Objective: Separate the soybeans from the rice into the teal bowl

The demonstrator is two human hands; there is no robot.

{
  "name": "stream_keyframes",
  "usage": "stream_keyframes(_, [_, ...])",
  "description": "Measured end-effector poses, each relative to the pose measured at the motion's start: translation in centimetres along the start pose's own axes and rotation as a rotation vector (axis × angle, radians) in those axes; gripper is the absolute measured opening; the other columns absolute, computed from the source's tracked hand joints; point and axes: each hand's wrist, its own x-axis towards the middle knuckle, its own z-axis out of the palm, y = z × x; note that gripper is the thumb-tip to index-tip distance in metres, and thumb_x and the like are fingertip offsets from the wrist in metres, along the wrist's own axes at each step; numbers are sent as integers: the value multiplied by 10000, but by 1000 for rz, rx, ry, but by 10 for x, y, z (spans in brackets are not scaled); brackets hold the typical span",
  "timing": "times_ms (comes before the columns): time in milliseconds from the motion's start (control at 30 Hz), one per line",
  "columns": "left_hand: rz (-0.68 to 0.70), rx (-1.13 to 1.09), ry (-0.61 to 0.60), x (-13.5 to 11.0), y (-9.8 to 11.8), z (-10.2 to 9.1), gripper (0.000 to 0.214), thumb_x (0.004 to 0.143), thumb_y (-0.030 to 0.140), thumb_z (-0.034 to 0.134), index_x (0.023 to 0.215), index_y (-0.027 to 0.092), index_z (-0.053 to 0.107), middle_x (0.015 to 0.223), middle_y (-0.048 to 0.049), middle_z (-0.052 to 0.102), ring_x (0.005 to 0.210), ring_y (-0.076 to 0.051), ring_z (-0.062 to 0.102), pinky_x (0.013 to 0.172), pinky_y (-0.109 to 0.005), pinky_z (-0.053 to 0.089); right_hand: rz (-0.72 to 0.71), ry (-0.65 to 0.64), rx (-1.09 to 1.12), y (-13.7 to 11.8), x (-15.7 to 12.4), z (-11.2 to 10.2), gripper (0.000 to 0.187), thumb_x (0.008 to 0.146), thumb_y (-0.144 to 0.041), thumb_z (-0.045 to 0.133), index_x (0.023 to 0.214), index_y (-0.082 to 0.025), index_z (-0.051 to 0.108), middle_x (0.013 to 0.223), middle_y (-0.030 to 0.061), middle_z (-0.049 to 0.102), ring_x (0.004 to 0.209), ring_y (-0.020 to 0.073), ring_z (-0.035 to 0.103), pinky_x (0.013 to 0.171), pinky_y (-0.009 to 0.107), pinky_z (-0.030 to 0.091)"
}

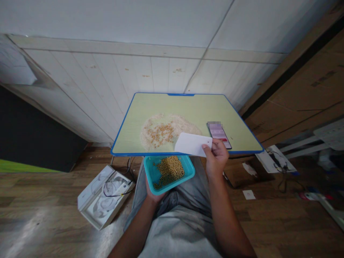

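My left hand (156,195) holds a turquoise plastic tray (189,167) from below, just under the table's front edge. Soybeans (172,167) lie piled in it, mostly toward the back and right. My right hand (218,154) pinches a thin white card (192,144) with a small hole near its corner, thumb on top. The card is held over the front of the low table (172,102), its left end close to a spread of pale rice grains (185,123). More soybeans (162,133) are scattered over that rice. The fingers of my left hand are mostly hidden beneath the tray.
A phone (219,135) with its screen lit lies on the table's right side. On the floor at left stands an open white box (107,197) with cables. Cardboard (301,96) leans at right, and a white panelled wall (161,71) rises behind the table.
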Motion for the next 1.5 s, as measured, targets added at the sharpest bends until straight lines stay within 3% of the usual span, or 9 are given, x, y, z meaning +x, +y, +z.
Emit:
stream_keyframes(233, [1, -26, 8, 1, -1, -8, 584, 1051, 561, 691, 1560, 275, 727, 1520, -124, 859, 1680, -413, 600, 1439, -706, 421, -91, 119, -41, 2, 2, 11, 430, 873, -573, 921, 1052, -244, 708, 992, 74, 896, 904, 249, 859, 810, 361, 688])
stream_keyframes(467, [8, 33, 36, -1, 0, -3, 543, 1069, 623, 634, 1468, 292, 796, 1530, -89, 857, 1707, -417, 562, 1427, -643, 463, -167, 113, -67, 6, 7, 23, 332, 941, -501, 854, 1091, -255, 690, 1032, 77, 879, 947, 248, 861, 912, 410, 712])
stream_keyframes(633, [-10, -34, 84, -2, 0, 5, 533, 1093, 617, 590, 1439, 276, 809, 1495, -97, 871, 1689, -427, 583, 1432, -655, 451, -145, 40, -70, 9, 11, 28, 294, 927, -454, 860, 1080, -263, 696, 1006, 63, 880, 939, 246, 857, 862, 381, 703])
stream_keyframes(733, [-20, -59, 110, -2, 1, 7, 523, 1097, 610, 580, 1415, 267, 813, 1487, -103, 872, 1675, -428, 598, 1433, -654, 447, -155, 60, -53, 9, 12, 29, 285, 932, -438, 858, 1084, -259, 697, 1011, 60, 876, 942, 239, 853, 874, 380, 700])
stream_keyframes(833, [-20, -47, 100, -1, 1, 5, 500, 1086, 599, 603, 1400, 275, 819, 1484, -100, 874, 1682, -419, 590, 1435, -634, 448, -171, 76, -51, 9, 14, 29, 276, 929, -422, 859, 1088, -258, 703, 1013, 54, 872, 950, 236, 852, 886, 385, 698])
stream_keyframes(1000, [-12, -7, 78, 0, 0, -3, 495, 1080, 603, 607, 1389, 278, 817, 1495, -114, 867, 1694, -420, 574, 1418, -645, 464, -152, -10, -60, 8, 15, 29, 252, 932, -410, 858, 1070, -261, 708, 978, 41, 874, 920, 229, 852, 843, 364, 695])
stream_keyframes(1267, [-1, 40, 153, 1, -1, -2, 507, 1043, 652, 646, 1388, 316, 804, 1502, -74, 866, 1667, -412, 610, 1360, -649, 551, -205, -10, -87, 11, 17, 30, 205, 936, -372, 826, 1065, -252, 722, 944, 27, 865, 888, 213, 843, 801, 328, 683])
stream_keyframes(1500, [6, 50, 177, -2, 0, 6, 520, 1024, 652, 676, 1406, 321, 801, 1511, -81, 860, 1664, -424, 614, 1377, -664, 530, -236, 5, -90, 15, 17, 29, 189, 949, -358, 822, 1084, -258, 737, 959, 27, 874, 903, 215, 849, 819, 334, 690])
